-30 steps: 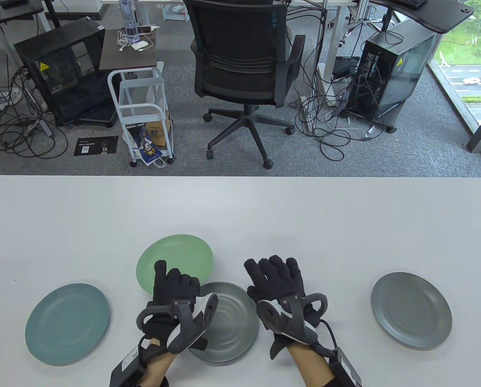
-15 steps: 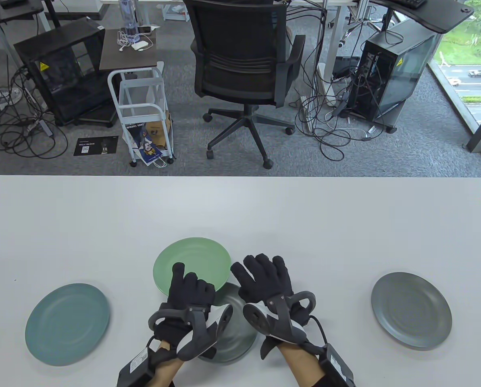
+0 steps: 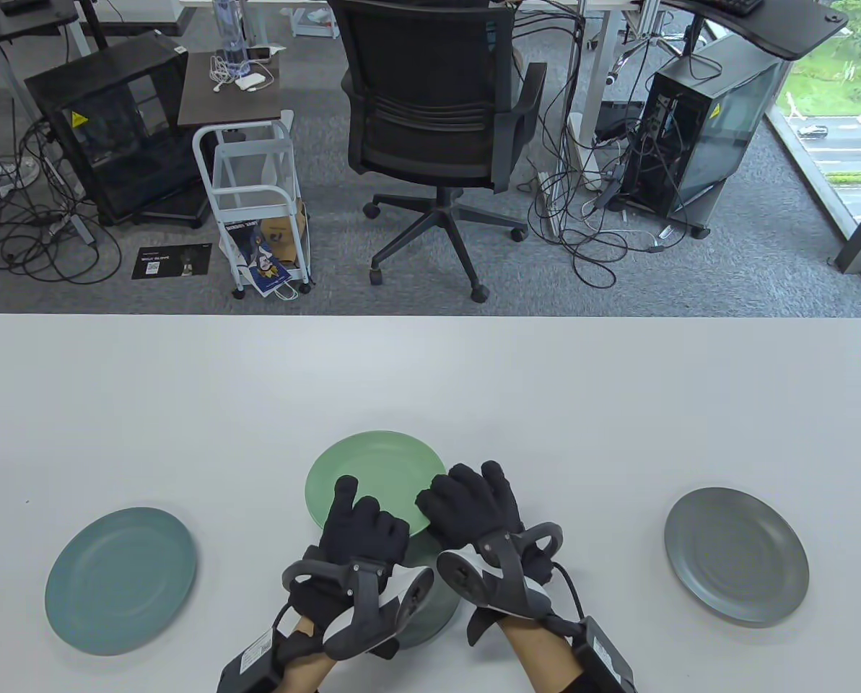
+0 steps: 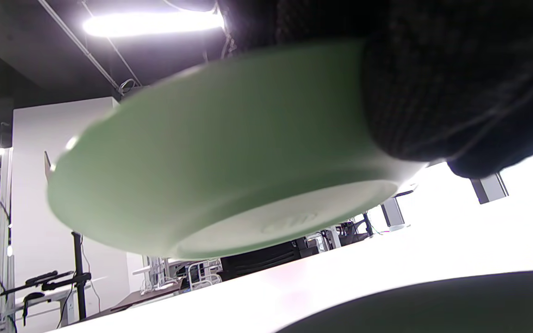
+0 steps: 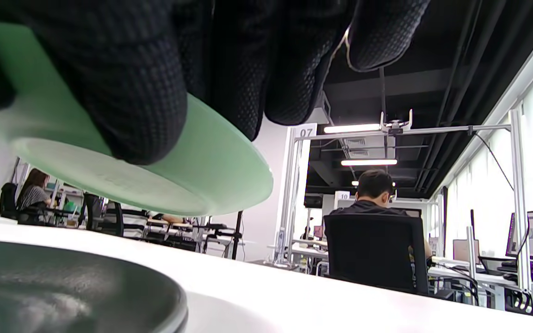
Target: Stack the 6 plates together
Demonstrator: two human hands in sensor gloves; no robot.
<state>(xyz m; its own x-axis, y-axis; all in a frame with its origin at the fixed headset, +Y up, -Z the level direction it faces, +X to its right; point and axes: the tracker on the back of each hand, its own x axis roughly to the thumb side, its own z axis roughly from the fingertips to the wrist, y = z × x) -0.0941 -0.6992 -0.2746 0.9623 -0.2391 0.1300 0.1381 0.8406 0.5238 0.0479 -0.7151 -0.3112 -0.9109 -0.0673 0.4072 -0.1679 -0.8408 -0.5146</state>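
Observation:
A light green plate (image 3: 376,473) is held in the air by both hands above a grey plate stack (image 3: 430,613) near the table's front edge. My left hand (image 3: 361,527) grips its near left rim, thumb on top. My right hand (image 3: 473,505) grips its near right rim. The left wrist view shows the green plate's underside (image 4: 229,166) above the dark plate (image 4: 433,300). The right wrist view shows the plate (image 5: 201,171) under my fingers (image 5: 137,92) and the grey plate (image 5: 63,286) below. A teal plate (image 3: 121,580) lies at left, a grey plate (image 3: 736,554) at right.
The white table (image 3: 430,375) reaches the far edge, with an office chair (image 3: 437,123), a white cart (image 3: 257,195) and computer cases on the floor behind it.
Both hands have carried the green plate rightward and toward me, from left of the grey stack to above it. My right hand has come onto the plate's rim.

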